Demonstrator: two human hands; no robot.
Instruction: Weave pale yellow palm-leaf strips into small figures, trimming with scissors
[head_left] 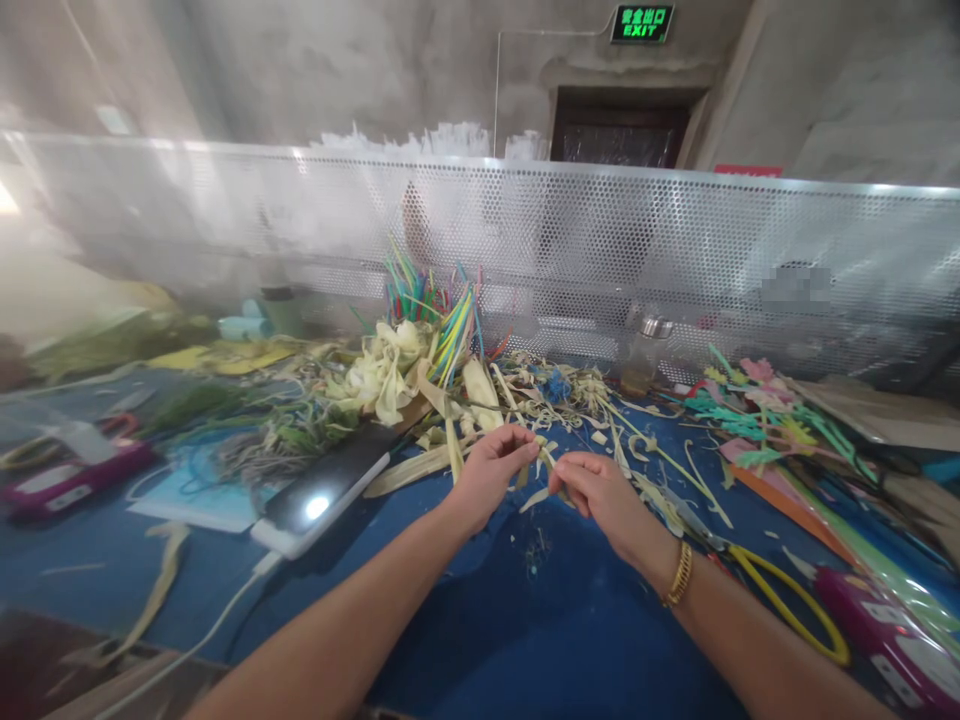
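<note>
My left hand (pixel 495 468) and my right hand (pixel 596 492) meet above the blue tabletop (pixel 480 630), fingertips close together. Between them is a small strip of pale green dried husk (pixel 546 458), pinched by the fingers of both hands. Its lower end is partly hidden behind my fingers. A loose pale scrap (pixel 534 500) shows just below. To the right of my right wrist, scissors with yellow handles (pixel 795 605) lie with their blades among husk scraps. Beyond my left hand are whole pale husk pieces (pixel 390 370) in a heap.
A phone-like black slab on a white base (pixel 326 495) lies left, with a white cable. Coloured stems (pixel 450 310) rise behind the heap. A glass bottle (pixel 645 360) stands by the perforated metal screen (pixel 600 230). Purple devices (pixel 885 635) and paper flowers (pixel 757 390) lie right.
</note>
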